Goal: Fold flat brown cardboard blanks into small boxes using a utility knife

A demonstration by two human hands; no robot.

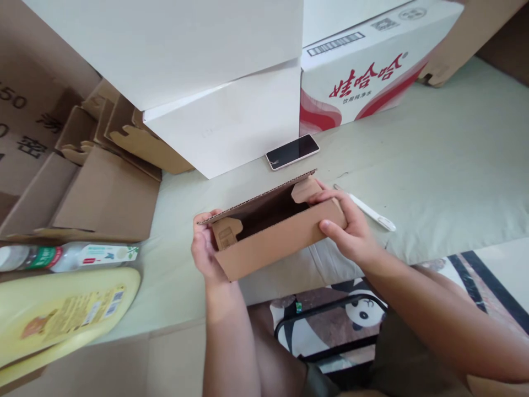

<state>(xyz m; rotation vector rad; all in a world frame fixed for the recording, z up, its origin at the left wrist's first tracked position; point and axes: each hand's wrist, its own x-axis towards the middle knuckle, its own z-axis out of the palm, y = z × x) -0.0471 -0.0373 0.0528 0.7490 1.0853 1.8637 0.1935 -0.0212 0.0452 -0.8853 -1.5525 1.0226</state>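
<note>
Cardboard box (270, 231) gripped at its ends between left hand (205, 253) and right hand (349, 229).

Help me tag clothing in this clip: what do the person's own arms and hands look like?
Both are bare. The left hand and right hand wear no gloves, and no ring, watch or bracelet shows. The left forearm and right forearm are uncovered as far as the frame edge, with no sleeve in view.
</note>
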